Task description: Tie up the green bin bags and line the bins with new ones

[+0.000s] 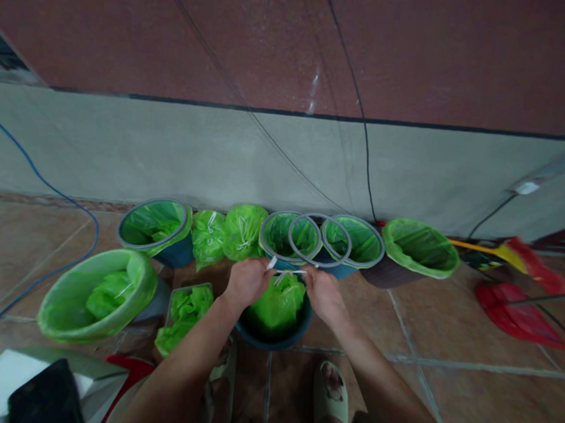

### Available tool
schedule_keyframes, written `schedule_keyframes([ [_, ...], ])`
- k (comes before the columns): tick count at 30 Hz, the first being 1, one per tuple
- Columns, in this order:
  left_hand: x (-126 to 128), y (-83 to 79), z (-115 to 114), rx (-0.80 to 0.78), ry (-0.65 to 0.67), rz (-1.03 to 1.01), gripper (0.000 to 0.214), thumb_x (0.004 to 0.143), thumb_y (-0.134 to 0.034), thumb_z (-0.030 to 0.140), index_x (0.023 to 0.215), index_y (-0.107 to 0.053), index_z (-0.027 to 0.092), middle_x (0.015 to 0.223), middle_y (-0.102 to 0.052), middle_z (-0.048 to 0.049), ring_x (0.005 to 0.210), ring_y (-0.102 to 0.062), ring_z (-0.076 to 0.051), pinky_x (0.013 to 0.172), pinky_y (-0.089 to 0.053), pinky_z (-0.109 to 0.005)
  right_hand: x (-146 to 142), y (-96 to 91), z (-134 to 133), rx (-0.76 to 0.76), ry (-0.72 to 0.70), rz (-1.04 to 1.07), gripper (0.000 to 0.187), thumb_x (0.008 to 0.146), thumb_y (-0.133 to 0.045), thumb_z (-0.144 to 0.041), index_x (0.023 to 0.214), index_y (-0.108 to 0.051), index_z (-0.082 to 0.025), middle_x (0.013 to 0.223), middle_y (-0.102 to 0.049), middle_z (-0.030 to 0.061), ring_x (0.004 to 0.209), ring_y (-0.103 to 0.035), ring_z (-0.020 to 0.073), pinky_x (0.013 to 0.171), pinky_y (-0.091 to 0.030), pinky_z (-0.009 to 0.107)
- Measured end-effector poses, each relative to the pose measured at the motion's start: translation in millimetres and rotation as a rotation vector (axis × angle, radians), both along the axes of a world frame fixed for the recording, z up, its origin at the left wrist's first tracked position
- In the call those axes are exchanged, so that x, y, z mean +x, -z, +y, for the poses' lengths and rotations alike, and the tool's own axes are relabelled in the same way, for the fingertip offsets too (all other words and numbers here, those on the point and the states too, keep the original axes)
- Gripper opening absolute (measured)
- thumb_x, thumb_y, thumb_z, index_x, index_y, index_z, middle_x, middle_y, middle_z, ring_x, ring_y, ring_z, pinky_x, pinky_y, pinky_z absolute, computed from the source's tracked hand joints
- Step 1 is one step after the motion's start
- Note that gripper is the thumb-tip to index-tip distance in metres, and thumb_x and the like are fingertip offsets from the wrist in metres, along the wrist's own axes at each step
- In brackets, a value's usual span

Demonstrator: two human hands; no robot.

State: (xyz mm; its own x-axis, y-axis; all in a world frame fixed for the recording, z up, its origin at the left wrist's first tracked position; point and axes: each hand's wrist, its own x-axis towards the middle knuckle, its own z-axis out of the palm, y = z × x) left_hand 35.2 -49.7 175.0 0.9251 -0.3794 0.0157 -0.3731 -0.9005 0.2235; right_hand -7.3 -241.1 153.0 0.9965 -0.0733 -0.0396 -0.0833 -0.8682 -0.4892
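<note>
My left hand (247,282) and my right hand (324,293) are closed on the white drawstring (289,272) of a green garbage bag (278,306). The string is stretched level between them, and the bag's neck is gathered just below it. That bag sits inside a dark blue trash can (272,346) in front of my feet. Behind my hands, a loose grey ring (318,264) lies across the tops of two lined cans. Two tied green bags (245,233) rest against the wall, left of those cans.
Lined trash cans stand along the wall, one (421,249) at right. At left are a large lined can (51,309) and a small bin (169,307). A red dustpan (510,315) and broom (531,262) lie right. A blue cable (79,202) and a phone (46,396) are left.
</note>
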Motion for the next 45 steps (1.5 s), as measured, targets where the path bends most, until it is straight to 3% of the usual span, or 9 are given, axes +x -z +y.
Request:
schedule_keyframes([
  [10,13.3,13.3,24.0,-0.024,-0.303,0.246,0.011,0.075,-0.059,0.023,0.070,-0.065,0.014,0.082,-0.071,-0.0170,0.088,-0.068,-0.030,0.076,-0.050,-0.037,-2.1,5.7,-12.9,-0.197,0.051,0.106,0.032,0.094,-0.037,-0.019,0.093,-0.069,-0.015,0.084,-0.072,0.0135,0.080,-0.067,0.0222,0.066,-0.039,0.030],
  [16,10.5,7.1,0.7,-0.913,-0.315,0.726,0.023,0.084,-0.051,0.033,0.078,-0.061,0.014,0.077,-0.069,-0.0080,0.069,-0.067,-0.017,0.060,-0.050,-0.026,3.8,-4.2,-8.2,0.113,0.046,-0.035,0.027,0.091,-0.042,-0.022,0.094,-0.069,-0.020,0.083,-0.072,0.0054,0.080,-0.067,0.0187,0.069,-0.043,0.026],
  [19,3.5,10.4,-14.4,-1.154,-0.302,0.883,0.028,0.085,-0.053,0.040,0.079,-0.059,0.013,0.080,-0.069,-0.0074,0.063,-0.065,-0.014,0.058,-0.049,-0.025,2.1,-3.9,0.6,0.298,-0.002,-0.113,0.026,0.091,-0.042,-0.027,0.094,-0.067,-0.021,0.083,-0.072,0.0035,0.077,-0.067,0.0175,0.069,-0.045,0.026],
  [24,0.2,26.9,-23.6,-1.092,-0.292,0.717,0.020,0.073,-0.066,0.031,0.069,-0.057,0.014,0.056,-0.055,0.0029,0.051,-0.052,-0.009,0.054,-0.043,-0.022,-4.7,-1.5,9.2,0.435,-0.047,-0.137,0.025,0.089,-0.045,-0.029,0.098,-0.067,-0.022,0.078,-0.071,0.0024,0.074,-0.067,0.0177,0.071,-0.048,0.028],
  [27,1.1,32.7,-23.1,-0.932,-0.126,0.577,0.013,0.062,-0.069,0.016,0.073,-0.062,0.013,0.058,-0.056,0.0041,0.055,-0.050,-0.009,0.055,-0.039,-0.021,-8.1,-2.6,13.8,0.465,-0.093,-0.122,0.026,0.088,-0.045,-0.028,0.101,-0.068,-0.023,0.082,-0.072,0.0020,0.073,-0.066,0.0172,0.070,-0.048,0.028],
  [31,-1.4,30.3,-23.3,-0.733,0.108,0.459,0.010,0.072,-0.059,0.019,0.072,-0.067,0.013,0.062,-0.061,0.0008,0.059,-0.052,-0.011,0.058,-0.039,-0.022,-8.9,-2.9,19.2,0.508,-0.111,-0.139,0.028,0.087,-0.048,-0.029,0.106,-0.067,-0.024,0.091,-0.073,0.0023,0.074,-0.065,0.0163,0.072,-0.049,0.028],
  [36,-1.1,27.7,-23.2,-0.709,0.043,0.399,0.021,0.080,-0.049,0.019,0.070,-0.067,0.014,0.058,-0.060,0.0003,0.054,-0.053,-0.011,0.055,-0.039,-0.022,-6.7,4.4,21.7,0.572,0.052,-0.247,0.060,0.082,-0.055,-0.030,0.138,-0.038,-0.019,0.095,-0.070,0.0043,0.069,-0.062,0.0157,0.071,-0.050,0.029],
  [39,1.3,29.0,-22.5,-0.743,-0.064,0.411,0.021,0.081,-0.049,0.021,0.070,-0.066,0.014,0.057,-0.060,0.0003,0.053,-0.055,-0.011,0.054,-0.039,-0.021,-7.9,12.0,26.2,0.443,0.135,-0.215,0.054,0.081,-0.058,-0.031,0.131,-0.043,-0.016,0.101,-0.069,0.0076,0.065,-0.060,0.0157,0.067,-0.048,0.030],
  [45,0.0,33.5,-25.2,-0.762,-0.040,0.387,0.019,0.079,-0.053,0.025,0.070,-0.066,0.014,0.061,-0.062,0.0001,0.058,-0.055,-0.012,0.055,-0.040,-0.021,-8.6,23.5,33.3,0.122,0.001,0.019,0.016,0.087,-0.052,-0.023,0.096,-0.065,-0.018,0.088,-0.072,0.0076,0.079,-0.066,0.0201,0.069,-0.042,0.028],
])
